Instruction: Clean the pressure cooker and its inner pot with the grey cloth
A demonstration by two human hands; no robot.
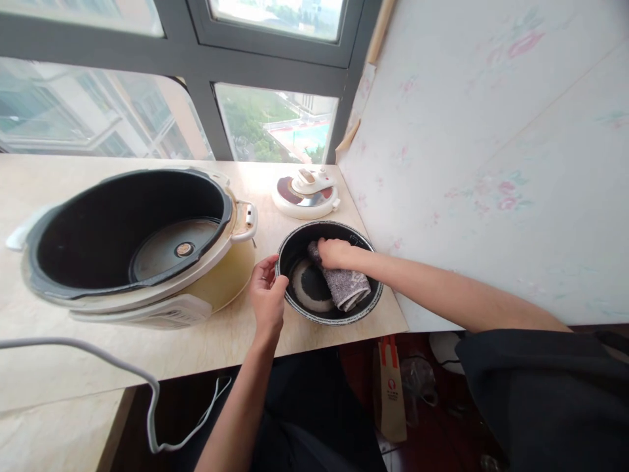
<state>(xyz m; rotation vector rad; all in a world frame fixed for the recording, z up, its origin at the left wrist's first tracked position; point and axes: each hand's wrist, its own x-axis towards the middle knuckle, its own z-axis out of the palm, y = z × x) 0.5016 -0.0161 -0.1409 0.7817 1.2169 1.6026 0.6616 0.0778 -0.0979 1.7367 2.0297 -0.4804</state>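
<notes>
A round black inner pot (328, 320) stands on the wooden counter near its front right corner. My left hand (268, 288) grips the pot's left rim, thumb in front and fingers round the outer side. Inside the pot, my right hand (335, 253) is closed on a grey patterned cloth (348, 288), which hangs down toward the pot's lower right wall. A pale worn ring shows on the pot's bottom. To the left sits the pressure cooker body (216, 275), uncovered, with a heating plate (167, 246) visible inside it.
The cooker's lid (305, 194) lies on the counter (260, 177) behind the pot. A grey power cord (98, 349) runs over the counter's front edge. Close on the right is a floral wall (472, 164). A paper bag (390, 393) stands on the floor below.
</notes>
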